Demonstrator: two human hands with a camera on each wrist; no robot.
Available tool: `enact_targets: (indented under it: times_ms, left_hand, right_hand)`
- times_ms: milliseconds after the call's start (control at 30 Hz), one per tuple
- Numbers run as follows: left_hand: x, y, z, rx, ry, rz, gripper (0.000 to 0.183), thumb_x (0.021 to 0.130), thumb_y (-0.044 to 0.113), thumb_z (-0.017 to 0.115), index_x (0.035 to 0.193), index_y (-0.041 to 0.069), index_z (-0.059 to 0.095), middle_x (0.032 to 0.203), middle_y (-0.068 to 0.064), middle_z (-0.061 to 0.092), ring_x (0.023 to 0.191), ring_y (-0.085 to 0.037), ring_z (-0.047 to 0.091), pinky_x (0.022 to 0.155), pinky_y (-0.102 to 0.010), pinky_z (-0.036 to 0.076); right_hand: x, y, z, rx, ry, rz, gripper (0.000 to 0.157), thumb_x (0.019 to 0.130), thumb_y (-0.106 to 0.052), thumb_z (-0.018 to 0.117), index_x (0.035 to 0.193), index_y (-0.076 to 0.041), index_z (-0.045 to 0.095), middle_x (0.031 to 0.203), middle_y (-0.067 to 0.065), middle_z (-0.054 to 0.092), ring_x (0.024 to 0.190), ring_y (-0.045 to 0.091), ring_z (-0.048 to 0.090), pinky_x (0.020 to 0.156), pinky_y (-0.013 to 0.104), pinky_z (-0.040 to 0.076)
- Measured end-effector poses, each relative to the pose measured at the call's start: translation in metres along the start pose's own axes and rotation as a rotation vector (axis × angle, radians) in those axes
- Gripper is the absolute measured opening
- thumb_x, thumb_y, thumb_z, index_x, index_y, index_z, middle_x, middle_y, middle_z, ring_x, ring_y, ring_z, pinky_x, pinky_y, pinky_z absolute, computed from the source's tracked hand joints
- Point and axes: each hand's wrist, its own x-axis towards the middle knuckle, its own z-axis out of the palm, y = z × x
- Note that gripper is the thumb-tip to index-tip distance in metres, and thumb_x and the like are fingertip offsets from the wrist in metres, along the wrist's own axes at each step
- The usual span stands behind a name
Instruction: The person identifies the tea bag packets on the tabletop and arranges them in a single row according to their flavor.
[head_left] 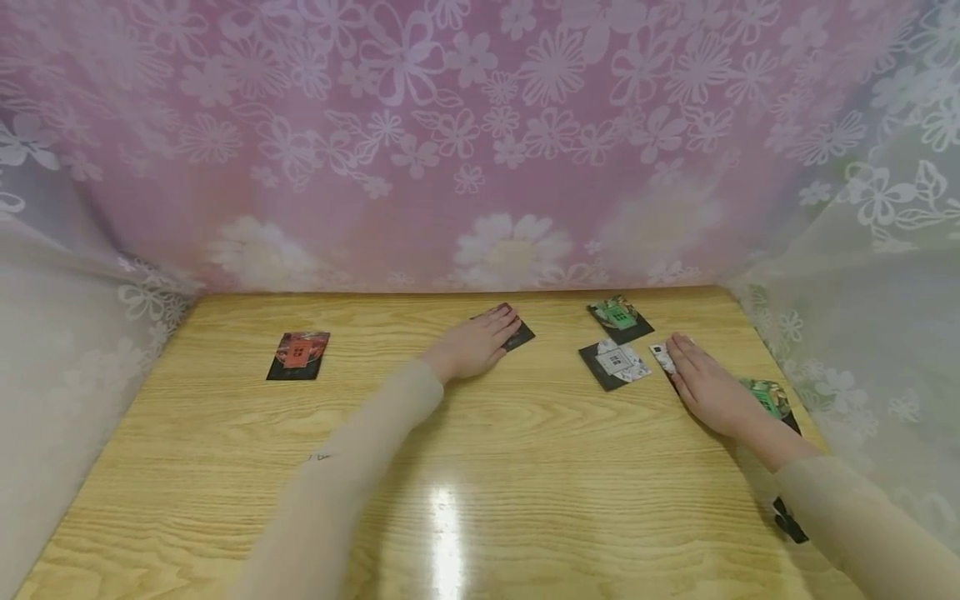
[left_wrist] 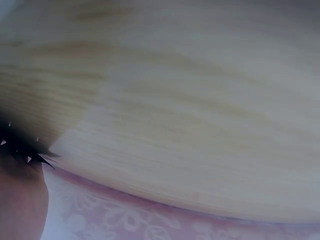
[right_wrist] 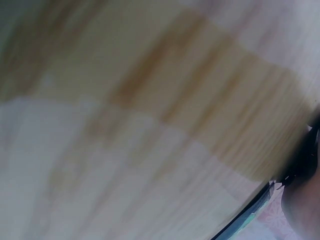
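Note:
My left hand [head_left: 474, 340] lies palm down with straight fingers on a dark, flat square packet [head_left: 519, 337] near the table's back edge. Most of that packet is covered by the fingers. At the right, my right hand [head_left: 708, 387] rests flat, fingers extended, over a black-and-white packet [head_left: 662, 357], of which a white printed corner shows. Just left of it lies another black-and-white packet [head_left: 615, 364], with a green-and-black packet [head_left: 621, 318] behind. A second green packet [head_left: 768, 400] sits beside the right hand, partly hidden by it.
A red-and-black packet [head_left: 297, 356] lies on the wooden table [head_left: 525, 467] at the left. Another dark packet [head_left: 789, 521] shows partly from under the right sleeve. A pink flowered curtain [head_left: 420, 167] hangs along the back edge, with pale floral sheets at both sides.

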Motion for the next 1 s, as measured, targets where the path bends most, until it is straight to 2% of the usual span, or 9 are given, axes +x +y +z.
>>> enact_targets:
  times_ms: [267,567,1000]
  left_hand:
    - [-0.038,-0.017,0.006,-0.027,0.013,0.032,0.061,0.118,0.033,0.030,0.171,0.008,0.013,0.180,-0.011,0.010,0.168,-0.026,0.007,0.140,-0.038,0.010]
    - [-0.084,-0.038,0.023,-0.032,0.059,0.078,0.060,0.116,0.025,0.033,0.170,0.005,0.017,0.179,-0.014,0.013,0.168,-0.030,0.010,0.139,-0.044,0.015]
    - [-0.139,-0.062,0.035,-0.070,0.097,0.069,0.057,0.116,0.020,0.035,0.171,0.010,0.022,0.179,-0.011,0.017,0.167,-0.029,0.016,0.137,-0.048,0.022]
  right_hand:
    - [0.000,-0.002,0.000,-0.002,0.001,-0.003,0.060,0.115,-0.019,0.042,0.163,0.014,0.024,0.169,0.038,0.023,0.158,0.053,0.024,0.129,0.066,0.028]
    - [0.000,-0.001,0.000,0.002,0.000,-0.002,0.061,0.116,-0.018,0.041,0.163,0.014,0.022,0.169,0.038,0.022,0.158,0.054,0.023,0.129,0.067,0.026]
    - [-0.001,-0.001,0.003,-0.004,0.021,-0.002,0.061,0.115,-0.018,0.042,0.163,0.014,0.023,0.169,0.038,0.022,0.158,0.054,0.024,0.130,0.066,0.026]
